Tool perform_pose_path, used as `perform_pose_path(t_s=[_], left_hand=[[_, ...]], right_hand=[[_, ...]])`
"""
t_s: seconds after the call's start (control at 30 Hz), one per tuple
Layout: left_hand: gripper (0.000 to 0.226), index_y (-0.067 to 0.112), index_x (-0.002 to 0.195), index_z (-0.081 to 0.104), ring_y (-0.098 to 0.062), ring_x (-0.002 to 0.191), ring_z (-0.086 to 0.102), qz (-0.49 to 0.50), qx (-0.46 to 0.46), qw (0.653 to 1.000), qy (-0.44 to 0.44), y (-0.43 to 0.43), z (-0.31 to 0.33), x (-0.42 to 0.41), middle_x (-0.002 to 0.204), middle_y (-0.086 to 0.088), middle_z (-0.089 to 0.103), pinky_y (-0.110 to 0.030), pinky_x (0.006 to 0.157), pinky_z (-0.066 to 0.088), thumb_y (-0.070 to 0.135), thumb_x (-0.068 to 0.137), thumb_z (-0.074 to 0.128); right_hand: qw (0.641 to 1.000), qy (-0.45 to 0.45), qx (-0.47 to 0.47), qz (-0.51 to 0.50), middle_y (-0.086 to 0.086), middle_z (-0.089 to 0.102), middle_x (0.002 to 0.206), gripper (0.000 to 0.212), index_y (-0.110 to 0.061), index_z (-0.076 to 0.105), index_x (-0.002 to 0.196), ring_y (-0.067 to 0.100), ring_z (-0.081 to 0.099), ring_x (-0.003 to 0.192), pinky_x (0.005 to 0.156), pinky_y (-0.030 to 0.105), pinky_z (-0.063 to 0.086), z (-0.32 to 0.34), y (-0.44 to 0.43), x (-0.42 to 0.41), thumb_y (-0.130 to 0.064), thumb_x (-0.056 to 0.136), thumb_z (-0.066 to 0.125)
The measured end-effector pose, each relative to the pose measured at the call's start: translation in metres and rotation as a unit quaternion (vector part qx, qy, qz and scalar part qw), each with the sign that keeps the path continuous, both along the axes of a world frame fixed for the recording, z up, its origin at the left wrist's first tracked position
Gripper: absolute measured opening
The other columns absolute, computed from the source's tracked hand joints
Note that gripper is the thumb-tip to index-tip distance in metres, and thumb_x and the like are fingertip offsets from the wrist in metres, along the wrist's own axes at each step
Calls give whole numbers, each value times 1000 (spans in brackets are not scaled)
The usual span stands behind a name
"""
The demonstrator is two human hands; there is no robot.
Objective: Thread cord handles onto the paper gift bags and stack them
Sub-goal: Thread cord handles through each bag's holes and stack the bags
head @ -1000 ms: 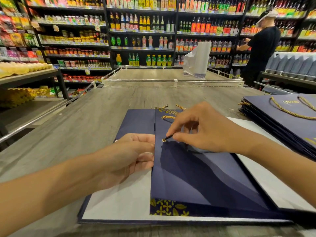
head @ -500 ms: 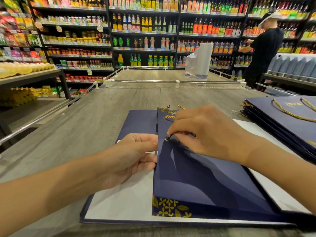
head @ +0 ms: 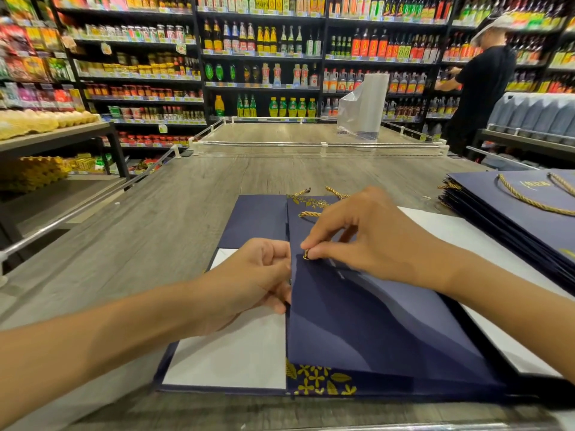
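A flat navy paper gift bag (head: 373, 331) with a gold flower pattern lies in front of me on the wooden table (head: 161, 231). My left hand (head: 249, 281) pinches the bag's left edge beside its gold eyelet (head: 306, 254). My right hand (head: 364, 234) pinches the end of a gold cord at that eyelet. More of the gold cord (head: 311, 214) shows just beyond my fingers. A stack of navy bags with gold cord handles (head: 525, 209) lies at the right.
White and navy flat sheets (head: 230, 356) lie under the bag. A clear rail (head: 317, 147) crosses the table farther back, with a roll of plastic bags (head: 364, 110) behind it. A person in black (head: 479, 88) stands at the bottle shelves, far right.
The cord's dark tip, visible at the eyelet before, is now hidden under my right thumb and finger. My left hand has closed more tightly on the bag's edge.
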State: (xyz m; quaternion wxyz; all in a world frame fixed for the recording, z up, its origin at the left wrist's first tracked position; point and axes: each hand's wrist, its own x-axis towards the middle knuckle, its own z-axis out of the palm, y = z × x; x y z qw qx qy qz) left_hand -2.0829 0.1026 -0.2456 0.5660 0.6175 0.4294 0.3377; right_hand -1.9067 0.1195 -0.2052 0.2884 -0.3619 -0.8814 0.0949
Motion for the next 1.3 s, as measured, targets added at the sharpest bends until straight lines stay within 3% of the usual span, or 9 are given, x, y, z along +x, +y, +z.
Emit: perform_pose_path(t_s=[0.1, 0.23, 0.43, 0.6, 0.9, 1.03, 1.13, 1.23, 1.3], left_hand=[[17, 6, 93, 68, -7, 50, 56, 25, 18, 999, -38, -2, 0, 3, 74, -5, 68, -13, 40, 40, 3, 92, 51], [14, 12, 80, 66, -7, 48, 57, 79, 8, 993, -87, -1, -2, 5, 66, 0, 69, -14, 40, 41, 3, 87, 58], [18, 8, 77, 66, -5, 34, 45, 86, 17, 992, -95, -4, 0, 7, 49, 3, 61, -12, 37, 35, 3, 90, 55], [28, 10, 65, 57, -2, 28, 36, 53, 39, 995, -76, -6, 2, 5, 38, 6, 51, -10, 34, 29, -1, 90, 53], [46, 21, 57, 64, -6, 33, 35, 1, 106, 993, -60, 4, -2, 0, 50, 9, 55, -12, 34, 30, -8, 89, 50], [23, 17, 63, 57, -8, 35, 40, -21, 141, 989, -39, 8, -2, -3, 56, 6, 52, -14, 37, 30, 4, 82, 54], [19, 10, 69, 54, -10, 36, 46, -30, 155, 987, -23, 9, -2, -5, 56, 3, 54, -18, 39, 36, 3, 86, 56], [7, 8, 81, 62, -24, 48, 57, -18, 195, 981, -8, 9, -3, -5, 70, -5, 65, -26, 46, 45, 11, 86, 64], [3, 8, 84, 66, -30, 49, 58, 7, 239, 971, 2, 11, -7, -5, 74, -6, 69, -29, 47, 48, 11, 84, 67]], right_hand=[[1000, 16, -24, 4, -6, 74, 78, 7, -19, 78, 82, 7, 67, 73, 71, 35, 56, 2, 0, 1, -17, 76, 76], [996, 51, -76, 12, -7, 73, 79, 9, -19, 77, 83, 5, 66, 77, 71, 26, 55, 4, 1, 2, -14, 76, 76], [990, 70, -121, 20, -2, 74, 83, 12, -18, 77, 84, 15, 68, 78, 75, 38, 56, 5, 4, 5, -11, 75, 75], [991, 33, -126, 7, -10, 73, 80, 11, -21, 77, 84, -1, 66, 80, 73, 17, 53, 5, 7, 7, -16, 75, 76], [990, 47, -135, 15, -1, 75, 79, 9, -20, 76, 82, 9, 70, 76, 77, 27, 57, 9, 9, 14, -16, 73, 76], [990, 63, -123, 21, -1, 74, 77, 3, -19, 76, 77, 10, 68, 73, 74, 27, 56, 8, 6, 12, -18, 74, 75], [990, 79, -119, 20, 5, 72, 77, 3, -14, 74, 73, 23, 68, 76, 69, 35, 55, 6, 3, 8, -11, 75, 75], [989, 88, -118, 22, 7, 70, 79, 7, -10, 72, 71, 37, 65, 75, 68, 41, 55, 6, 2, 5, -6, 75, 74], [988, 93, -120, 24, 7, 68, 79, 9, -10, 71, 68, 35, 65, 74, 66, 41, 56, 6, 0, 3, -4, 75, 74]])
